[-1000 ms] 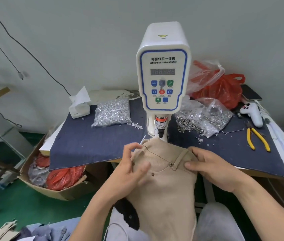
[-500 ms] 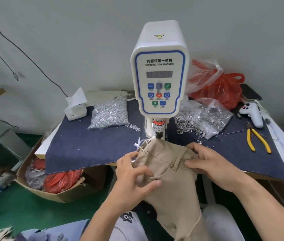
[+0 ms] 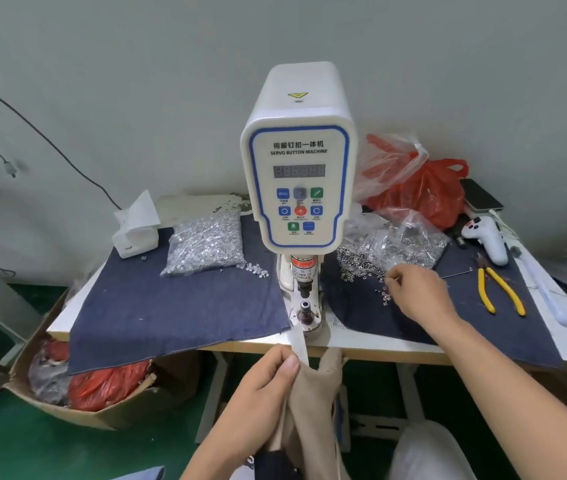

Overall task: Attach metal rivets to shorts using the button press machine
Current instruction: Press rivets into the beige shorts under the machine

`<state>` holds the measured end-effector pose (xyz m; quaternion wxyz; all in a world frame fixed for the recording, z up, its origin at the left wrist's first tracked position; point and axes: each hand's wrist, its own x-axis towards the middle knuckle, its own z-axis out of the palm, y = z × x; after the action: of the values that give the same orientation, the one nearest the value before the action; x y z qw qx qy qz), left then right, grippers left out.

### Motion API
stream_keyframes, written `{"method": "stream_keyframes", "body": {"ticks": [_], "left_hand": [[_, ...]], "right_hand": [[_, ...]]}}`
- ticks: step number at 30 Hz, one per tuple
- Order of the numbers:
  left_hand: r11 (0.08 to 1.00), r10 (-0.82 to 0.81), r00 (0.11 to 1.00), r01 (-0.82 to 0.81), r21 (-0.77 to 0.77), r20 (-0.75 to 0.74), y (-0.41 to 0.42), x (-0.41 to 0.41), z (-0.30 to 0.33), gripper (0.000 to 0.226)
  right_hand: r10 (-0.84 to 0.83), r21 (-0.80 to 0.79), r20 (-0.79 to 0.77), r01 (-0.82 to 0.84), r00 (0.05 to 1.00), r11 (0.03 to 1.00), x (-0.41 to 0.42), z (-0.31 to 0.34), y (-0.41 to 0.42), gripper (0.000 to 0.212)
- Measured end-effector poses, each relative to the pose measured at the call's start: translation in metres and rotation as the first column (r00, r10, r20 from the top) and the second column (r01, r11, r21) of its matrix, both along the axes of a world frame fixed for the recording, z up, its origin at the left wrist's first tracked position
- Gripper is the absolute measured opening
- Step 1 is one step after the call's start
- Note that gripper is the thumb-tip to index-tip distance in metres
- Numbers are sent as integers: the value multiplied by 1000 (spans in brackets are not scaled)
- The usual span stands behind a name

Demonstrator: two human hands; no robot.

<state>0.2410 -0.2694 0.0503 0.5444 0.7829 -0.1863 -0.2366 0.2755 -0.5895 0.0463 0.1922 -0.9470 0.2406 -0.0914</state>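
Observation:
The white servo button press machine [image 3: 298, 174] stands mid-table, its lower die [image 3: 305, 310] bare at the front edge. The beige shorts [image 3: 316, 393] hang bunched below the table edge, and my left hand [image 3: 268, 386] grips their top with thumb and curled fingers. My right hand [image 3: 417, 292] is out to the right of the machine, over the loose metal rivets [image 3: 355, 268] spilled on the blue denim cloth [image 3: 178, 306]. Its thumb and forefinger pinch a small rivet at the pile's edge.
A clear bag of silver parts [image 3: 206, 244] lies left of the machine, an open bag of rivets [image 3: 410, 237] to its right. Yellow pliers [image 3: 500, 289], a white handheld controller [image 3: 486, 237], a red plastic bag [image 3: 424, 192] and a tissue box [image 3: 136, 233] sit around. A cardboard box [image 3: 77, 407] stands on the floor at left.
The shorts came off the die and dropped below the table edge in my left hand. My right hand let go of them and reached right to the rivet pile.

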Motion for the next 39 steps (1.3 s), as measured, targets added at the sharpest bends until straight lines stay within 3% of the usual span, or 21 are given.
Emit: {"method": "stream_keyframes", "body": {"ticks": [6, 10, 14, 18, 21, 25, 29, 31, 33, 35, 39], "left_hand": [[998, 63, 998, -62, -20, 26, 16, 5, 1, 34], [965, 26, 976, -80, 249, 216, 44, 14, 8, 22], [882, 29, 929, -198, 428, 370, 63, 16, 28, 25], [849, 85, 881, -308, 429, 465, 51, 24, 36, 34], [808, 95, 838, -380, 450, 537, 32, 53, 26, 46], [736, 112, 833, -436, 518, 542, 8, 117, 0, 22], [732, 150, 875, -411, 544, 460, -22, 165, -21, 22], [719, 180, 876, -428, 547, 448, -35, 181, -29, 23], [709, 206, 859, -461, 534, 469, -43, 192, -37, 22], [701, 222, 832, -499, 510, 509, -46, 198, -43, 22], [682, 219, 787, -547, 486, 577, -49, 204, -50, 16]], "right_hand": [[85, -200, -174, -119, 981, 973, 28, -14, 1, 15], [96, -371, -199, -166, 975, 914, 30, -20, 4, 16], [116, -378, -186, -180, 976, 908, 31, -24, 3, 20], [126, -215, -90, -143, 988, 966, 33, -22, 3, 9], [130, -176, -15, -131, 991, 976, 31, -18, 8, 9], [153, -76, 119, -145, 981, 987, 27, -10, 19, 20], [136, 239, 201, -184, 970, 953, 16, -4, 42, 19], [39, 552, 168, -127, 985, 824, 12, -4, 52, 19], [-64, 796, 111, -51, 992, 604, 8, -6, 57, 18], [-107, 887, 81, -23, 991, 460, 5, -8, 59, 15], [-119, 925, 79, -28, 990, 378, -1, -10, 62, 15]]}}
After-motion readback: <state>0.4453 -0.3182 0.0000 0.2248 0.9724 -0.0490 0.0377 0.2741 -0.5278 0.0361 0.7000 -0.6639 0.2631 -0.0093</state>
